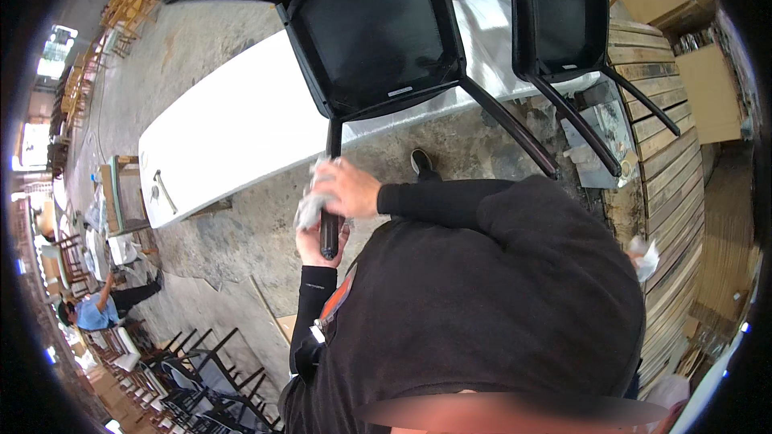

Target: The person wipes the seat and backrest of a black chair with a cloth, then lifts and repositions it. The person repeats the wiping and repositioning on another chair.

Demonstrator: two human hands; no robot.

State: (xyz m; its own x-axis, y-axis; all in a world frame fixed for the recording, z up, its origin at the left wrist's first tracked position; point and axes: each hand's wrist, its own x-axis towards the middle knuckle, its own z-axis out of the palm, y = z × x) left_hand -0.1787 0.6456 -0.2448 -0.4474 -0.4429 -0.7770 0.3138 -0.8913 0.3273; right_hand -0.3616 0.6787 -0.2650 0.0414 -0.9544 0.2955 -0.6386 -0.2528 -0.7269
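Note:
A black chair (pixel 378 32) lies on its side on a long white-covered table, its dark seat underside turned toward me and its legs reaching out over the near edge. Low on one of these legs, my left hand (pixel 310 246) is closed around the dark leg (pixel 329 235) close to its tip. Just above it, my right hand (pixel 352 187) presses a crumpled whitish rag (pixel 310 207) against the same leg. The rag is slightly blurred, and part of it is hidden under my fingers.
A second black chair (pixel 563 20) lies at the right on the white table (pixel 225 124). A hammer-like tool (pixel 165 191) rests near the table's left end. Wooden slats (pixel 667 185) and cardboard (pixel 708 96) stand right. Stacked chairs (pixel 213 386) and another person (pixel 100 309) are lower left.

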